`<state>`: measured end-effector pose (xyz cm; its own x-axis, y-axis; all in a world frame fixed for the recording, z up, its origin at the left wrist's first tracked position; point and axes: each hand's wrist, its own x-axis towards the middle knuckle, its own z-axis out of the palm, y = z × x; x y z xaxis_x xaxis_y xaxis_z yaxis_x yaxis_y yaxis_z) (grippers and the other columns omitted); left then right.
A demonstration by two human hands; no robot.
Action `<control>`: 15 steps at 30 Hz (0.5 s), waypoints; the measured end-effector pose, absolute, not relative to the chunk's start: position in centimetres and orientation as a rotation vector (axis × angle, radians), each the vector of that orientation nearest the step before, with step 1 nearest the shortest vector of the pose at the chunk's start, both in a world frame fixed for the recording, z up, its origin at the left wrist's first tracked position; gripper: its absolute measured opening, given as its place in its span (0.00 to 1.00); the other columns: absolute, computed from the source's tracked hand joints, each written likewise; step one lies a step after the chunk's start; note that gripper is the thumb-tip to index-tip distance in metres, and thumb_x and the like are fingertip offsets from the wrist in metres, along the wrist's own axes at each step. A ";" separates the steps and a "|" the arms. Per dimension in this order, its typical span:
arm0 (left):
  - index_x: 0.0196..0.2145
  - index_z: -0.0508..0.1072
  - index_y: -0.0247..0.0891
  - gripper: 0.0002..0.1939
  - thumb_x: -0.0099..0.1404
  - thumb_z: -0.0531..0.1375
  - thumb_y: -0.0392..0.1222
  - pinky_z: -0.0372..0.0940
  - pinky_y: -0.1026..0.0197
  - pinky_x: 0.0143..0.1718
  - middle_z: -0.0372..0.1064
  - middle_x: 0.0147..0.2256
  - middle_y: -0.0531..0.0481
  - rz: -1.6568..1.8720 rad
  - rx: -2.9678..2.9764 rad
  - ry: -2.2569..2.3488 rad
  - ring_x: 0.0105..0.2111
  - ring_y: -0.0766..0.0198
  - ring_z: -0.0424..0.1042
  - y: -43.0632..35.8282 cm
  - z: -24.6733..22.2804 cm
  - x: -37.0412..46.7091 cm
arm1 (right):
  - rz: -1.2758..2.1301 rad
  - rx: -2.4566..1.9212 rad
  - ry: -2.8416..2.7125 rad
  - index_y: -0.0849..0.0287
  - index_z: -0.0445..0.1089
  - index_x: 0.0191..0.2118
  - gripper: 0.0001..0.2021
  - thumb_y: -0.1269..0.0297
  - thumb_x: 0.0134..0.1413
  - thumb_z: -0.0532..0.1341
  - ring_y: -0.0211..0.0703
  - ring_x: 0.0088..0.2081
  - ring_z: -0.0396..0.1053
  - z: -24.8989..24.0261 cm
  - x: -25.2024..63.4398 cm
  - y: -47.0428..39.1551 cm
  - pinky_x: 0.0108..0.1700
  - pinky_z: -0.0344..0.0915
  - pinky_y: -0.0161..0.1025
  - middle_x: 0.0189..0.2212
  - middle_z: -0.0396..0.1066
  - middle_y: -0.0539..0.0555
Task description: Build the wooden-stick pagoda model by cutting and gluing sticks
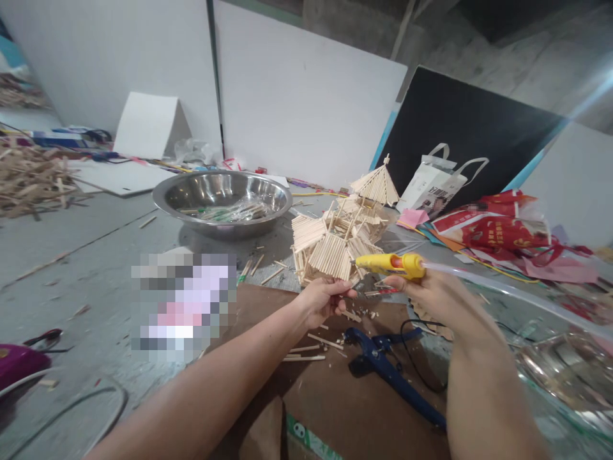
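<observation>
My right hand (pixel 431 297) is closed around a yellow hot glue gun (pixel 390 265), with a long clear glue stick (pixel 469 273) running out of its back end. The gun's nozzle points left, close to the roof of a small pavilion model (pixel 330 252) built from thin wooden sticks. Just in front of the model, my left hand (pixel 328 301) pinches what looks like a short wooden stick (pixel 355 279), its fingertips below the nozzle. Blue cutting pliers (pixel 395 377) lie under both hands on a brown board (pixel 330 396).
Loose sticks (pixel 306 354) and offcuts lie on the board. A steel basin (pixel 223 223) with bagged sticks stands behind, left of the model. Red bags (pixel 498 223) and a white paper bag (pixel 428 185) are at right. A stick pile (pixel 33 179) lies far left.
</observation>
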<state>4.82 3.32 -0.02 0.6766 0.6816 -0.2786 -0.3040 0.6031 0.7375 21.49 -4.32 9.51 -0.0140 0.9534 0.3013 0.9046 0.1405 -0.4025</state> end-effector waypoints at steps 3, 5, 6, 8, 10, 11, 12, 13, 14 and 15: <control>0.24 0.65 0.31 0.04 0.55 0.56 0.33 0.53 0.72 0.11 0.69 0.21 0.52 0.622 0.724 0.564 0.11 0.75 0.61 3.3 -0.1 4.8 | 0.114 -1.781 -1.932 0.56 0.68 0.33 0.17 0.49 0.45 0.53 0.43 0.27 0.66 9.6 21.4 -4.4 0.29 0.62 0.39 0.25 0.70 0.50; 0.24 0.65 0.31 0.04 0.55 0.55 0.33 0.53 0.72 0.11 0.69 0.21 0.52 0.630 0.725 0.558 0.11 0.75 0.60 3.3 -0.2 4.9 | 0.099 -1.774 -1.936 0.56 0.68 0.32 0.16 0.49 0.45 0.53 0.44 0.28 0.66 9.6 21.5 -4.3 0.29 0.62 0.38 0.26 0.70 0.50; 0.24 0.65 0.31 0.04 0.56 0.55 0.33 0.53 0.72 0.11 0.69 0.21 0.52 0.632 0.722 0.556 0.11 0.75 0.60 3.2 -0.2 4.9 | 0.091 -1.771 -1.938 0.56 0.68 0.32 0.16 0.50 0.45 0.53 0.44 0.28 0.66 9.5 21.5 -4.3 0.29 0.62 0.38 0.26 0.70 0.50; 0.24 0.65 0.31 0.04 0.56 0.56 0.33 0.54 0.72 0.11 0.69 0.21 0.52 0.633 0.712 0.545 0.11 0.75 0.60 3.2 -0.3 5.0 | 0.076 -1.764 -1.933 0.55 0.68 0.33 0.15 0.50 0.45 0.54 0.44 0.28 0.66 9.3 21.6 -4.2 0.29 0.62 0.38 0.27 0.70 0.50; 0.23 0.64 0.32 0.05 0.56 0.56 0.33 0.54 0.71 0.11 0.69 0.21 0.53 0.633 0.702 0.527 0.11 0.75 0.61 3.2 -0.5 5.0 | 0.066 -1.754 -1.923 0.55 0.67 0.33 0.15 0.50 0.45 0.54 0.44 0.28 0.67 9.2 21.7 -4.2 0.29 0.62 0.38 0.27 0.70 0.49; 0.23 0.64 0.32 0.05 0.56 0.56 0.33 0.54 0.71 0.11 0.69 0.21 0.53 0.633 0.699 0.518 0.11 0.75 0.61 3.2 -0.5 5.0 | 0.066 -1.751 -1.919 0.55 0.67 0.33 0.15 0.50 0.44 0.54 0.44 0.28 0.67 9.2 21.7 -4.1 0.29 0.62 0.38 0.27 0.70 0.49; 0.23 0.64 0.32 0.05 0.56 0.55 0.33 0.54 0.71 0.11 0.69 0.22 0.53 0.633 0.696 0.510 0.11 0.75 0.61 3.2 -0.6 5.0 | 0.073 -1.749 -1.920 0.55 0.67 0.33 0.15 0.50 0.44 0.54 0.44 0.28 0.67 9.1 21.7 -4.2 0.29 0.62 0.38 0.27 0.70 0.49; 0.24 0.64 0.32 0.05 0.56 0.55 0.33 0.55 0.71 0.11 0.69 0.22 0.53 0.633 0.695 0.505 0.11 0.75 0.61 3.2 -0.7 5.0 | 0.083 -1.750 -1.923 0.55 0.67 0.34 0.15 0.50 0.44 0.54 0.44 0.28 0.66 9.2 21.7 -4.2 0.29 0.62 0.38 0.27 0.70 0.49; 0.24 0.64 0.32 0.05 0.56 0.55 0.33 0.55 0.71 0.12 0.69 0.22 0.53 0.634 0.694 0.500 0.11 0.75 0.61 3.2 -0.7 5.0 | 0.093 -1.751 -1.926 0.55 0.67 0.33 0.15 0.50 0.45 0.54 0.43 0.28 0.66 9.2 21.7 -4.2 0.29 0.62 0.38 0.27 0.70 0.49; 0.24 0.65 0.32 0.04 0.56 0.55 0.33 0.55 0.71 0.12 0.69 0.22 0.53 0.634 0.693 0.496 0.11 0.75 0.61 3.1 -0.7 5.0 | 0.100 -1.751 -1.929 0.55 0.67 0.33 0.15 0.50 0.45 0.54 0.43 0.28 0.66 9.2 21.7 -4.2 0.29 0.62 0.38 0.27 0.70 0.49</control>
